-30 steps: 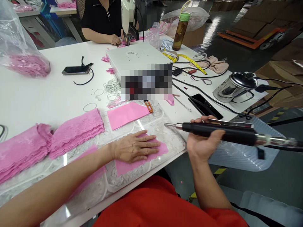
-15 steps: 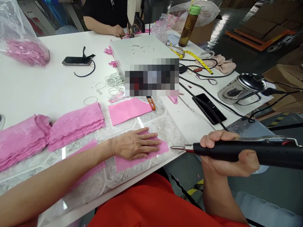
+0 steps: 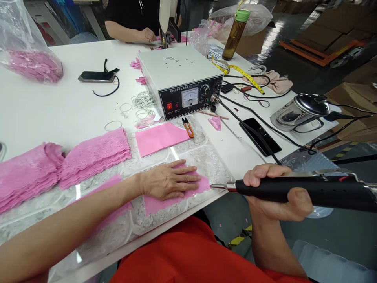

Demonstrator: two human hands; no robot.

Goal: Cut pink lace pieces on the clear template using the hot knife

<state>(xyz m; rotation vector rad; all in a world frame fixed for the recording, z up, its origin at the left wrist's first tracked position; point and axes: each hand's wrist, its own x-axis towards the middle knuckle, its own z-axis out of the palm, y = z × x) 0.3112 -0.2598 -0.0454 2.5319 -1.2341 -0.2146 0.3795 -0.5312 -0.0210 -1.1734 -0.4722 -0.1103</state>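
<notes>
My left hand (image 3: 169, 181) lies flat, fingers stretched out, on a pink fabric piece (image 3: 159, 204) with a scalloped edge. The fabric rests on a marble-patterned mat (image 3: 206, 159). In my right hand (image 3: 273, 192) is a black handheld ultrasonic welder (image 3: 265, 190), its fingers wrapped round the body. The metal tip points left and is at the right end of the fabric; whether it touches I cannot tell. Beyond my left hand lie a folded pink sheet (image 3: 161, 138) and orange-handled thread snips (image 3: 188, 127). Another pink piece (image 3: 113, 208) is partly under my left forearm.
Stacks of scalloped pink fabric (image 3: 96, 157) stand at left. A welder control box (image 3: 179, 67) with cables sits behind the mat. At right are a phone (image 3: 259, 135), a steel pot (image 3: 297, 112) and a tape measure (image 3: 247, 76). A co-worker's hand (image 3: 147, 35) is at the back.
My right hand has moved slightly left with the welder, bringing its tip closer to the fabric's end. My left hand stays in place on the fabric.
</notes>
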